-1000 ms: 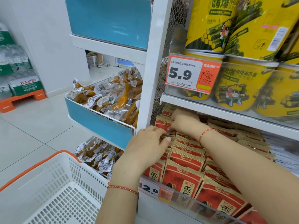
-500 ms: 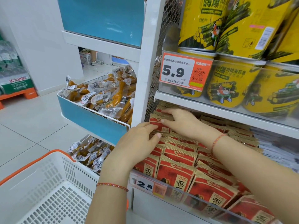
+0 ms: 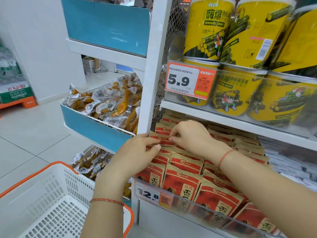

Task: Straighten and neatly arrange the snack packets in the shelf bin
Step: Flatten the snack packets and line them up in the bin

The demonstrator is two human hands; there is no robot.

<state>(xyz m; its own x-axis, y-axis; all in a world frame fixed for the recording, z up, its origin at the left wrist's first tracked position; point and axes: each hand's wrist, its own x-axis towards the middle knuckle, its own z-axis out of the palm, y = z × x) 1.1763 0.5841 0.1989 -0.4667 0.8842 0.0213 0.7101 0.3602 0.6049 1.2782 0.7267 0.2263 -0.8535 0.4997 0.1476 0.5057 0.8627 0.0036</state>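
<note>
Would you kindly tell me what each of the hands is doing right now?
Left hand: fingers pinch a red snack packet.
Right hand: fingers pinch the same packet.

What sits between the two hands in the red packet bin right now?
In the head view, only one red snack packet lies between the left hand and right hand; both pinch its top edge.

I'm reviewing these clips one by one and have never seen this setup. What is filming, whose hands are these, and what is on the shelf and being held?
There is no robot here. A person wears one camera on the head, looking down at their own bare hands in a shop. The left hand and right hand both pinch the top edge of a red packet in the bin, which is full of similar packets in rows. A 12.8 price tag sits on the bin's clear front. Yellow tubs stand on the shelf above, and a white basket is at lower left.
</note>
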